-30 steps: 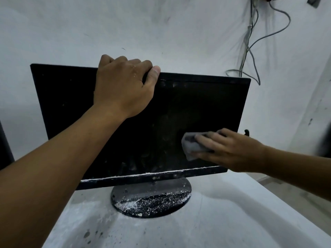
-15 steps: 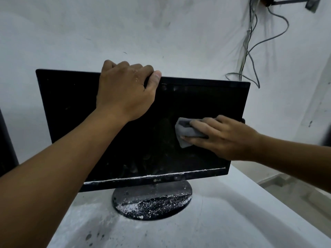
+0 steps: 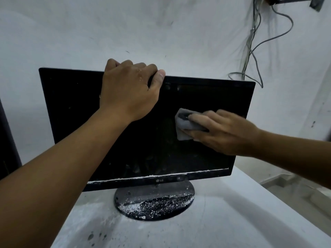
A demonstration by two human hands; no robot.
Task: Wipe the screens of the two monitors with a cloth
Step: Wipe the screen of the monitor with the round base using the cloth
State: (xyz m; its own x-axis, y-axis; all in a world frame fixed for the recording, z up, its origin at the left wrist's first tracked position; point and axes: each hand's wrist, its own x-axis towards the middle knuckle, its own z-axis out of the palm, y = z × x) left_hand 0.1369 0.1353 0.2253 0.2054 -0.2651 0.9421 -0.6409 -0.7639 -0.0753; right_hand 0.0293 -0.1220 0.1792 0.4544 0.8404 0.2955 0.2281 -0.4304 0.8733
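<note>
A black monitor point(image 3: 75, 108) with a dusty screen stands on a round base point(image 3: 154, 203) speckled with white dust. My left hand point(image 3: 129, 90) grips the monitor's top edge near the middle, fingers curled over the back. My right hand point(image 3: 222, 131) presses a small grey cloth point(image 3: 182, 126) flat against the right half of the screen, fingers fairly straight over it. A dark edge at the far left point(image 3: 5, 140) may be a second monitor; most of it is out of frame.
The monitor stands on a white table point(image 3: 232, 221) stained with dust and dark spots, close to a white wall. Grey cables point(image 3: 250, 51) hang down the wall at the upper right. Floor shows past the table's right edge.
My right hand carried the cloth upward over the right half of the screen. The left hand kept its grip on the top edge.
</note>
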